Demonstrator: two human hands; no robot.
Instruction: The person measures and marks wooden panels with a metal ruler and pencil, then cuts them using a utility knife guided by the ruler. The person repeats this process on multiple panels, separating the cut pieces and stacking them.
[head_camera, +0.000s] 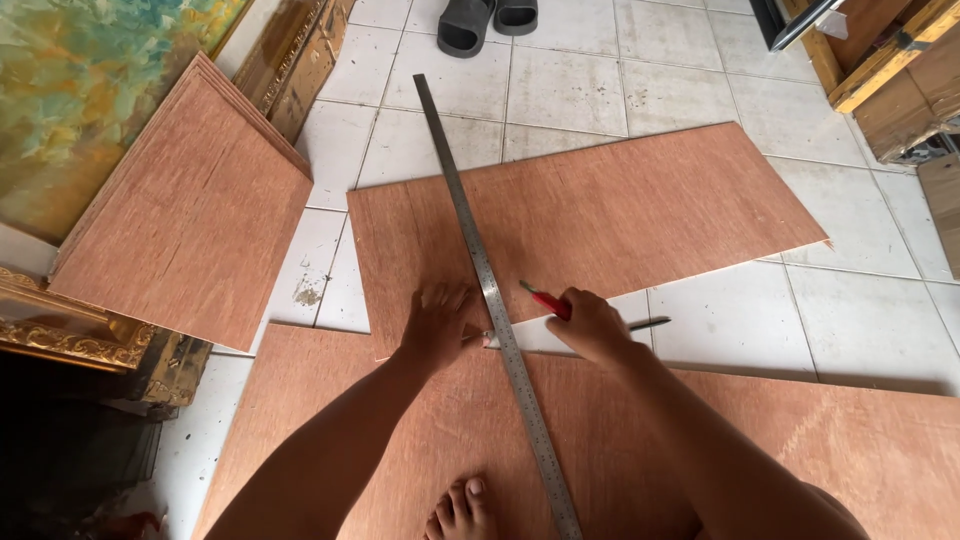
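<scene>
A long steel ruler (480, 260) lies diagonally across two reddish plywood sheets, the far sheet (640, 210) and the near sheet (800, 440), on the tiled floor. My left hand (437, 327) presses flat on the plywood just left of the ruler, fingers spread, fingertips touching its edge. My right hand (590, 327) is closed around a red-handled cutter knife (545, 301) just right of the ruler, at the seam between the two sheets. My bare foot (460, 510) rests on the near sheet.
A stack of plywood panels (190, 220) leans at the left against a painting (90, 90) and gilded frames (70, 340). Dark sandals (485, 20) sit at the top. Wooden frames and boards (890, 70) stand at the top right.
</scene>
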